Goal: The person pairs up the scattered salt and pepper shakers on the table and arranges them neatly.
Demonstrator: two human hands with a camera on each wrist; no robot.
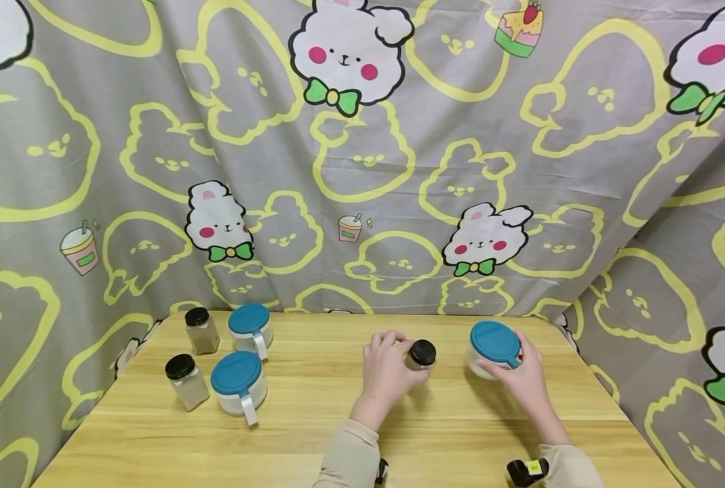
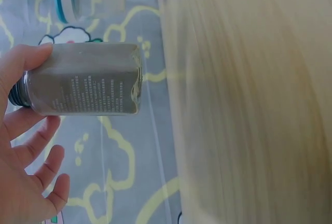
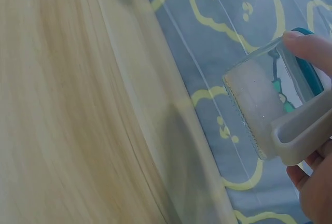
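Observation:
My left hand (image 1: pixel 389 368) grips a spice jar (image 2: pixel 85 79) with a black lid near its top, between thumb and forefinger, the other fingers loosely bent away. Small print and greyish contents show through its clear side. Over on the right, my right hand (image 1: pixel 525 373) holds a seasoning pot (image 1: pixel 494 346) with a teal lid, thumb and fingers around its lid end. In the right wrist view, white contents (image 3: pixel 254 92) and a pale handle (image 3: pixel 306 128) are visible. Both containers appear lifted off the wooden table (image 1: pixel 362 434).
At the table's left stand two more black-lidded jars, a rear jar (image 1: pixel 203 332) and a front jar (image 1: pixel 188 383). Beside them are two teal-lidded pots, a rear pot (image 1: pixel 251 330) and a front pot (image 1: pixel 238 383). A patterned curtain (image 1: pixel 368 224) hangs behind the table's far edge.

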